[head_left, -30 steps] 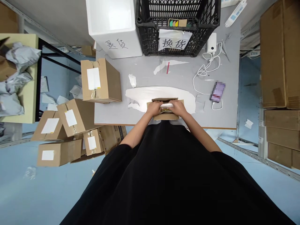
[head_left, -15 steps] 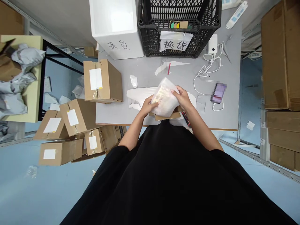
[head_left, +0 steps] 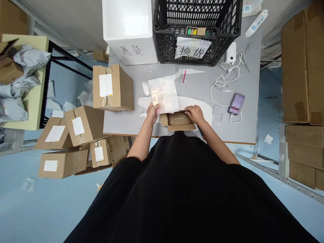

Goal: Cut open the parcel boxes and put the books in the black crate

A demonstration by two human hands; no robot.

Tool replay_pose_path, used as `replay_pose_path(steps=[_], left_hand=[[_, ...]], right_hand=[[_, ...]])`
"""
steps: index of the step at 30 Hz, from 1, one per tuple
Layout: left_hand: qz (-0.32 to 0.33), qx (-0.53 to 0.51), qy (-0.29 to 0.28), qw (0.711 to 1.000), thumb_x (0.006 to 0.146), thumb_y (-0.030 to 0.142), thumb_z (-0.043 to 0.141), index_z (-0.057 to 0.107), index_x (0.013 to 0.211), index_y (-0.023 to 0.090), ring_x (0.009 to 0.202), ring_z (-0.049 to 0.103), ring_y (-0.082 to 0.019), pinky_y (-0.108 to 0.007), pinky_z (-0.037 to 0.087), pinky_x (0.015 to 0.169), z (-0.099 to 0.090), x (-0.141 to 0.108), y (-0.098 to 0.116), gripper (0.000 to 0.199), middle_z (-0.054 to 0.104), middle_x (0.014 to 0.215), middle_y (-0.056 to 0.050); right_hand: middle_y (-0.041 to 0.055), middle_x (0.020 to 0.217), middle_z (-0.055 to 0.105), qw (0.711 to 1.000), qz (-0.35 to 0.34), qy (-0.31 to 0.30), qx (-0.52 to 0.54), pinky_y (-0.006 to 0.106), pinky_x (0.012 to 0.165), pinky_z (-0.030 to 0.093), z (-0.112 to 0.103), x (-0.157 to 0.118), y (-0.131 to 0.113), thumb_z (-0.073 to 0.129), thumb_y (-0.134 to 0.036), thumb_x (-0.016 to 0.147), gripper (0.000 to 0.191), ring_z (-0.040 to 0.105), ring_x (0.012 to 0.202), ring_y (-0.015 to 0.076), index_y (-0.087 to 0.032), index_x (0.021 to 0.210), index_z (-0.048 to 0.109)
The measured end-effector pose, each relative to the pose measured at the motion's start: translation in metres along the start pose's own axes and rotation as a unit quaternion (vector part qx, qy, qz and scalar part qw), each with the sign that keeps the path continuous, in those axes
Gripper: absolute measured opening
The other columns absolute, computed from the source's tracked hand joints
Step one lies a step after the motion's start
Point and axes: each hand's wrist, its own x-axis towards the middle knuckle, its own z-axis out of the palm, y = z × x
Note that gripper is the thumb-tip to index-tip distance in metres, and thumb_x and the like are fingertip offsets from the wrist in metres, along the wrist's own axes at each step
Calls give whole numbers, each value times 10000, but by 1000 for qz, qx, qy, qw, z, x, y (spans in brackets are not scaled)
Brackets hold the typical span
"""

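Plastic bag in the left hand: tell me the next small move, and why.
Probably lower the translucent plastic bag into the small open cardboard box. The left hand holds the bag up just beside the box, whose flaps stand open, and the right hand rests on the box's edge, seemingly steadying it.
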Motion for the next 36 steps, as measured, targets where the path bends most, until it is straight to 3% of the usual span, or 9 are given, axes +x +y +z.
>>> replay_pose_path(steps=[7, 13, 20, 23, 26, 29, 31, 33, 36], left_hand=[[-51, -21, 55, 997, 711, 303, 751, 613, 1169, 224, 1082, 685, -239, -427, 583, 927, -19, 3, -29, 485, 720, 1175, -56], [-88, -1, 78, 993, 673, 278, 787, 629, 1165, 202, 1014, 718, -222, -401, 587, 919, -34, 7, -59, 522, 741, 1127, -66], [-140, 84, 102, 981, 624, 207, 817, 676, 1045, 175, 921, 726, -209, -370, 571, 895, -27, -2, -102, 445, 756, 1038, -70], [-161, 132, 122, 971, 621, 200, 831, 691, 972, 171, 916, 717, -220, -361, 558, 886, -21, -9, -112, 379, 761, 986, -76], [-167, 143, 128, 967, 617, 200, 834, 696, 930, 175, 922, 713, -230, -358, 553, 873, -17, -14, -117, 343, 764, 960, -77], [-166, 154, 133, 965, 610, 213, 838, 695, 919, 178, 930, 713, -232, -352, 551, 864, -17, -14, -120, 343, 764, 944, -70], [-165, 161, 136, 964, 614, 216, 833, 693, 916, 176, 930, 713, -230, -345, 553, 854, -16, -13, -122, 336, 762, 932, -66], [-166, 168, 137, 962, 619, 212, 827, 691, 899, 174, 931, 713, -231, -344, 554, 849, -17, -12, -122, 314, 762, 922, -67], [-170, 177, 136, 960, 615, 193, 831, 689, 860, 174, 939, 715, -240, -356, 553, 861, -18, -12, -121, 284, 763, 935, -79]], right_hand=[[50, 1165, 736, 995, 92, 1, -28, 329, 765, 411, 0, -25, 16, 425, -248, 991, 338, 645, 989, 253, -274, 1166, 713], [112, 1058, 745, 978, 198, 71, -5, 344, 767, 426, -10, -46, 49, 461, -301, 958, 319, 642, 949, 288, -230, 1142, 712], [203, 1002, 709, 915, 365, 170, 20, 468, 870, 477, -15, -47, 66, 458, -315, 931, 367, 643, 979, 342, -133, 1174, 665], [242, 1200, 654, 910, 344, 229, 28, 531, 969, 460, -14, -49, 47, 361, -295, 969, 455, 602, 1157, 351, -102, 1323, 573], [240, 1437, 510, 930, 231, 285, 21, 598, 1102, 363, -2, -54, 5, 239, -250, 994, 535, 433, 1391, 341, -106, 1463, 453], [179, 1409, 565, 987, 22, 150, 50, 516, 1157, 353, 26, -52, -40, 273, -195, 971, 520, 451, 1385, 290, -145, 1421, 528], [154, 1412, 582, 995, -76, 35, 58, 450, 1170, 361, 47, -44, -56, 314, -144, 945, 520, 475, 1365, 251, -148, 1408, 550], [178, 1439, 563, 997, -62, -24, 43, 422, 1171, 366, 66, -31, -56, 328, -84, 914, 542, 477, 1365, 238, -91, 1417, 530], [205, 1496, 505, 998, 55, -39, 10, 429, 1178, 356, 81, -11, -33, 343, -30, 873, 591, 436, 1411, 242, -35, 1451, 467]])
